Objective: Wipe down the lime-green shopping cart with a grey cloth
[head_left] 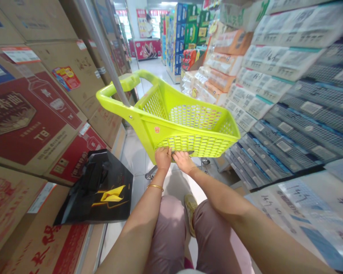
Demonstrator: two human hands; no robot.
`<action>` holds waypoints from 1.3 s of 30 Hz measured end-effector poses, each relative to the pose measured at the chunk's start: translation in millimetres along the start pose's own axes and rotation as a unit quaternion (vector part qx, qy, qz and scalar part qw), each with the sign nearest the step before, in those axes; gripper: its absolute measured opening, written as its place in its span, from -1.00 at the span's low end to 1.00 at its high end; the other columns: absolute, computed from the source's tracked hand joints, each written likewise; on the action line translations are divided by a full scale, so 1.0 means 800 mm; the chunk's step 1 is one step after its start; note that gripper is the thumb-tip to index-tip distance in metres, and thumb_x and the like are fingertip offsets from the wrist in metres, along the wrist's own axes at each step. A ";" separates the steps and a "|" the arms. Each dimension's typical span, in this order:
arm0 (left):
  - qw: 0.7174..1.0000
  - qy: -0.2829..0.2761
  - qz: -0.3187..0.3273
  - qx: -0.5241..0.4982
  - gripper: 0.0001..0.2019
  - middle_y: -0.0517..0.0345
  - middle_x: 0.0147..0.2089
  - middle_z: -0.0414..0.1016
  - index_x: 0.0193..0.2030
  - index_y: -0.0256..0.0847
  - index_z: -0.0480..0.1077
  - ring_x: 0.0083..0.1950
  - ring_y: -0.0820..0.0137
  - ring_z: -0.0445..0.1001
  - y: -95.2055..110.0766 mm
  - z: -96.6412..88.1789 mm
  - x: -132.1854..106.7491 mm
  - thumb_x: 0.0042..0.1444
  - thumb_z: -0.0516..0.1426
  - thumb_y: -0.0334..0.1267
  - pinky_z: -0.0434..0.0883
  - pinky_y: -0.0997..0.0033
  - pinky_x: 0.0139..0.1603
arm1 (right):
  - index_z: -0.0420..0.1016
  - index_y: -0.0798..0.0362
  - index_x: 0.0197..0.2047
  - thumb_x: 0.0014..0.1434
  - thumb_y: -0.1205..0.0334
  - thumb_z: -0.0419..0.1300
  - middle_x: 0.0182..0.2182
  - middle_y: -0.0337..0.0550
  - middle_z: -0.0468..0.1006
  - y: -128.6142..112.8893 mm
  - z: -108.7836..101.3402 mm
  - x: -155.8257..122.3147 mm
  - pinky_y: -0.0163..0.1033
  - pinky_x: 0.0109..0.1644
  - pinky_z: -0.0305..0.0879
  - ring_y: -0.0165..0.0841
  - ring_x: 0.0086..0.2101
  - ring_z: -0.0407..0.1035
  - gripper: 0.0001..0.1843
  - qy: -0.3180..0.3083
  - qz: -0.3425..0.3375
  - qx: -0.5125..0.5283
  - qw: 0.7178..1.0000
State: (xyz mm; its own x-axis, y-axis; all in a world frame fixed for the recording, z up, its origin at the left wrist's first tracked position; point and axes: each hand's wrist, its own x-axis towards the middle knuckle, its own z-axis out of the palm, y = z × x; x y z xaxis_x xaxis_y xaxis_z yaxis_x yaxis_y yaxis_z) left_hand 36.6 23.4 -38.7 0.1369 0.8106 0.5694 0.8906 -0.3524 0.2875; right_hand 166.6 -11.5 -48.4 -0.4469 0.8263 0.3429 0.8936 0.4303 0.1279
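My left hand (163, 158) and my right hand (184, 160) are close together at the lower side of a yellow-green plastic shopping cart (150, 137). The fingers of both are closed around a thin dark object (191, 152), which shows between them and past the right fingers. Its kind is too small to make out. The cart's perforated basket stands just beyond my hands, and the part I can see inside it holds nothing. A gold-coloured bracelet (155, 187) circles my left wrist.
Stacked cartons (31, 99) line the left, with a black bag (111, 190) standing against them. On the right rise wrapped packs (270, 89) and dark grey mesh-patterned packs (300, 129). A person (149, 27) is far back behind a red freezer (147, 49). A metal pole (104, 49) crosses the cart's handle.
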 end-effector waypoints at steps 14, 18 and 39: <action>0.999 -0.005 -0.004 -0.037 -0.66 0.07 -0.49 0.38 -0.48 -0.22 0.42 -0.38 0.34 0.30 -0.003 -0.007 -0.002 0.22 -0.04 -0.18 0.12 0.34 -0.30 | 0.42 0.00 -0.03 0.25 0.27 -0.08 -0.13 -0.03 0.41 0.005 -0.051 0.043 -0.16 -0.10 -0.03 -0.26 -0.15 0.17 -0.68 0.196 0.127 0.001 0.972; 0.999 -0.018 -0.010 -0.028 -0.70 0.04 -0.46 0.40 -0.41 -0.23 0.45 -0.35 0.30 0.32 -0.006 -0.005 0.000 0.21 -0.03 -0.20 0.14 0.33 -0.30 | 0.41 0.00 -0.02 0.27 0.25 -0.09 -0.12 -0.03 0.43 0.002 -0.031 0.035 -0.18 -0.11 -0.02 -0.26 -0.13 0.17 -0.68 0.128 0.083 0.003 0.988; 0.999 -0.021 -0.023 -0.025 -0.67 0.02 -0.45 0.43 -0.40 -0.22 0.46 -0.33 0.29 0.35 0.000 -0.008 0.000 0.22 -0.05 -0.17 0.19 0.32 -0.27 | 0.40 0.03 -0.01 0.26 0.29 -0.11 -0.09 0.01 0.40 0.009 -0.058 0.038 -0.15 -0.11 -0.03 -0.22 -0.12 0.17 -0.66 0.158 0.130 0.000 0.979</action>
State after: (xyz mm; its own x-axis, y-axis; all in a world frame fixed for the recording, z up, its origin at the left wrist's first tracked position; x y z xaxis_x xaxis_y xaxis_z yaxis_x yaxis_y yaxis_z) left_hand 33.5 20.4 -33.9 0.1143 0.8449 0.5226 0.8735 -0.3360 0.3522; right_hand 161.2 -0.2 6.0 -0.1700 0.7536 0.6349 0.9752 0.2212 -0.0015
